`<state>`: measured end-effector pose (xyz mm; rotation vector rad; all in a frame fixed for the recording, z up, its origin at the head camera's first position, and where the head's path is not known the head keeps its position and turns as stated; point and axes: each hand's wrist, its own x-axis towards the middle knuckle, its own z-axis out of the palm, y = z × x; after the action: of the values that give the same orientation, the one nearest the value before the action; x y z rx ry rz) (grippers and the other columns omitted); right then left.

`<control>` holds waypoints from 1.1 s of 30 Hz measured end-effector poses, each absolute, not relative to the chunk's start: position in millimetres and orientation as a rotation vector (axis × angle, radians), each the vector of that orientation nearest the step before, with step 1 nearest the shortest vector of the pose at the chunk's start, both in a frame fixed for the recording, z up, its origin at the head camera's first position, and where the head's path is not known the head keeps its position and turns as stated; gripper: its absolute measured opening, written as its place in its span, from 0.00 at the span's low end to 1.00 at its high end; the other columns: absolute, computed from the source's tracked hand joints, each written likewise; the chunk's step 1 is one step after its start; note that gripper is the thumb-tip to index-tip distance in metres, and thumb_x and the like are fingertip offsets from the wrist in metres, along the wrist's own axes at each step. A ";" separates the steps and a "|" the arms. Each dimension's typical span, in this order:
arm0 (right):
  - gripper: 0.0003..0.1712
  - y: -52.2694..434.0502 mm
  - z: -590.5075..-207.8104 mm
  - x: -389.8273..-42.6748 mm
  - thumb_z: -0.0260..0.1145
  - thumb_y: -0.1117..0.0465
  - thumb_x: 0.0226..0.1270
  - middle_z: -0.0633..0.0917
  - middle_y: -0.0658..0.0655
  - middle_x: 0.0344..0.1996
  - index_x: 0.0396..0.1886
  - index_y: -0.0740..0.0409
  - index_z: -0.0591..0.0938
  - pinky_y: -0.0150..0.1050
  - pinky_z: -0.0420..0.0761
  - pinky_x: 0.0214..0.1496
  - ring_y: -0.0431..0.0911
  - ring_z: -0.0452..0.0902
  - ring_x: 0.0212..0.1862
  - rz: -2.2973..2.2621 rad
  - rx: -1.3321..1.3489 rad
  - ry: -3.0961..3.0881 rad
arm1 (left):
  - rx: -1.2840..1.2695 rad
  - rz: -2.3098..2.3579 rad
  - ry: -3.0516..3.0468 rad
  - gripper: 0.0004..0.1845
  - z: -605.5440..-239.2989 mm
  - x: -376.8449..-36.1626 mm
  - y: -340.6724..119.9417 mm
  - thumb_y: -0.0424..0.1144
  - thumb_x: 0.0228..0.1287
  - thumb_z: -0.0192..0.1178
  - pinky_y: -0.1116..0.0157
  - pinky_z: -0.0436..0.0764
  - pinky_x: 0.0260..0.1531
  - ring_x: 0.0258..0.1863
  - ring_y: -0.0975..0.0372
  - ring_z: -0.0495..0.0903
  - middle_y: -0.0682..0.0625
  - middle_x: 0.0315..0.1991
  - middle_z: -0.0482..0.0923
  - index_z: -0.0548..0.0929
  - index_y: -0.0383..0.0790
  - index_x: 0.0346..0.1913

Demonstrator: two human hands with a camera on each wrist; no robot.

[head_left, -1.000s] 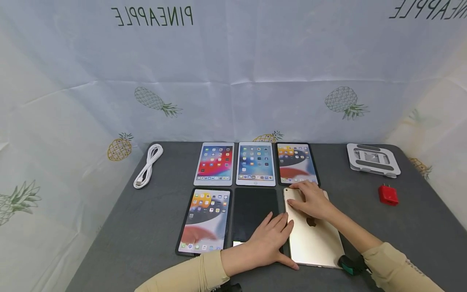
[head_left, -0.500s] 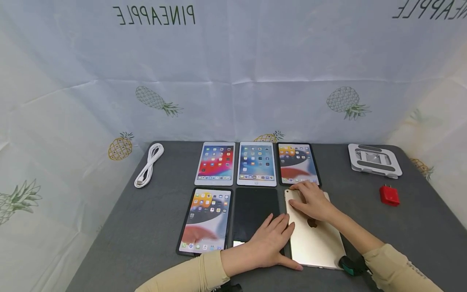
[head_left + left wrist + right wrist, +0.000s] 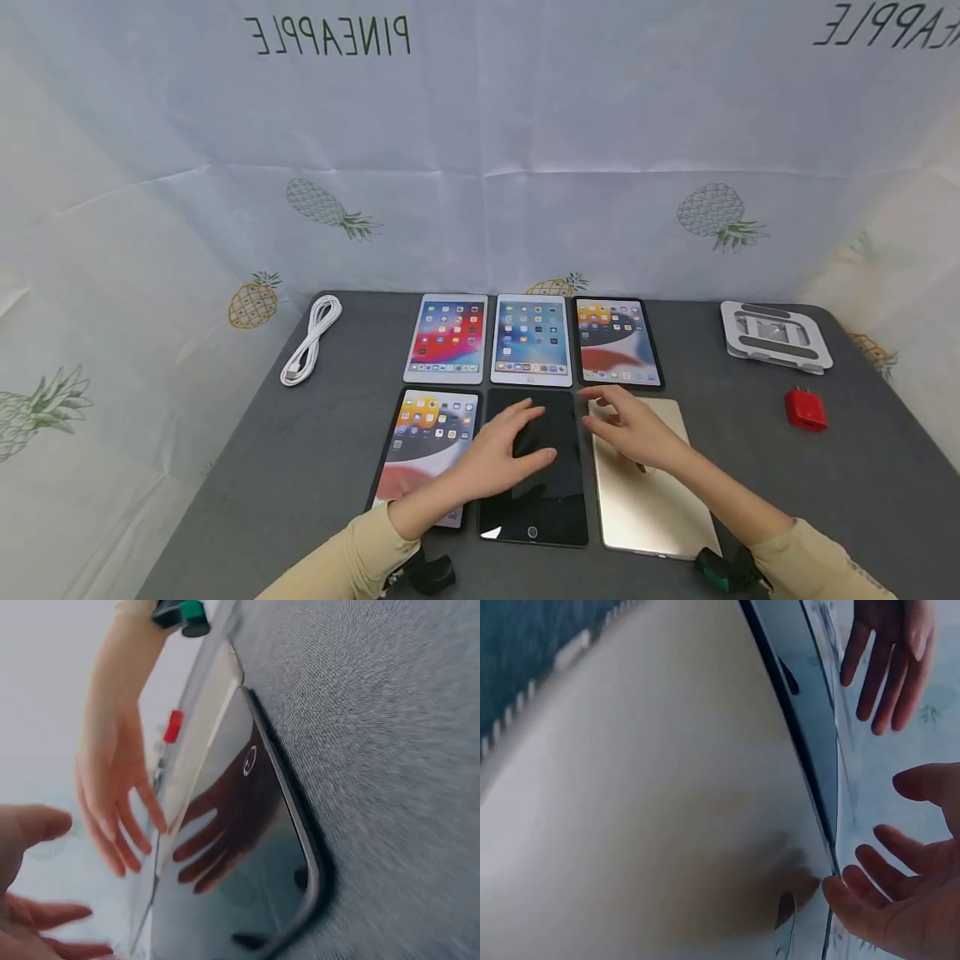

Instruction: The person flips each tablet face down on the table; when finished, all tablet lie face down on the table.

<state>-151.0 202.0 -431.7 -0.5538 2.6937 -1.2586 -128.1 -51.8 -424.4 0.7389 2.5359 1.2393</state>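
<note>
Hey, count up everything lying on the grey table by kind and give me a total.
Tablets: 6, four lit, one dark, one gold, face down
White cable: 1
Red charger plug: 1
Folding stand: 1
Total: 9

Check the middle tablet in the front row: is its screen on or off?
Off. The middle front tablet shows a plain black screen, reflecting the left hand above it, while its left neighbour shows lit app icons.

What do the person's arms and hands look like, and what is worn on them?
Both arms wear long, pale beige sleeves reaching the wrists. The left hand and right hand are bare, with no gloves. At each wrist sits a dark device, the right wrist device having a green part.
</note>
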 end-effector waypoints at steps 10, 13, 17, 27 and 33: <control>0.36 189.8 -422.7 -135.2 0.62 0.55 0.71 0.63 0.71 0.68 0.71 0.67 0.60 0.51 0.78 0.56 0.63 0.68 0.63 -1.512 -0.269 2.276 | 0.105 1.676 2.066 0.40 -417.8 -120.4 -83.3 0.46 0.66 0.61 0.40 0.57 0.65 0.71 0.39 0.54 0.31 0.73 0.52 0.57 0.32 0.73; 0.39 187.8 -422.2 -132.6 0.60 0.57 0.72 0.57 0.74 0.70 0.72 0.70 0.54 0.52 0.78 0.56 0.67 0.64 0.65 -1.604 -0.220 2.134 | 0.038 1.736 1.951 0.41 -413.0 -119.9 -85.9 0.45 0.67 0.60 0.40 0.54 0.67 0.73 0.40 0.48 0.31 0.74 0.48 0.54 0.30 0.74; 0.42 184.1 -420.9 -129.3 0.59 0.59 0.73 0.50 0.75 0.72 0.74 0.72 0.48 0.54 0.77 0.55 0.70 0.57 0.68 -1.662 -0.177 2.000 | -0.019 1.801 1.860 0.41 -412.2 -122.2 -88.6 0.43 0.67 0.59 0.41 0.55 0.67 0.73 0.41 0.49 0.33 0.75 0.47 0.53 0.28 0.74; 0.41 180.5 -420.0 -126.3 0.58 0.59 0.73 0.49 0.76 0.72 0.73 0.73 0.47 0.54 0.78 0.54 0.70 0.54 0.69 -1.682 -0.118 1.956 | -0.090 1.901 1.810 0.38 -416.8 -126.0 -91.3 0.40 0.67 0.58 0.42 0.63 0.63 0.70 0.40 0.54 0.34 0.74 0.51 0.55 0.27 0.73; 0.41 180.9 -420.3 -125.2 0.58 0.60 0.73 0.50 0.76 0.71 0.73 0.75 0.48 0.54 0.77 0.55 0.70 0.55 0.69 -1.682 -0.117 1.953 | -0.117 1.911 1.812 0.36 -417.0 -126.9 -92.0 0.39 0.68 0.57 0.43 0.67 0.62 0.69 0.41 0.56 0.33 0.73 0.52 0.56 0.27 0.73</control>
<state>-125.2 180.9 -420.3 -0.1168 1.9525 -1.6821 -126.9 -92.0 -417.0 -0.1172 1.8116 1.9106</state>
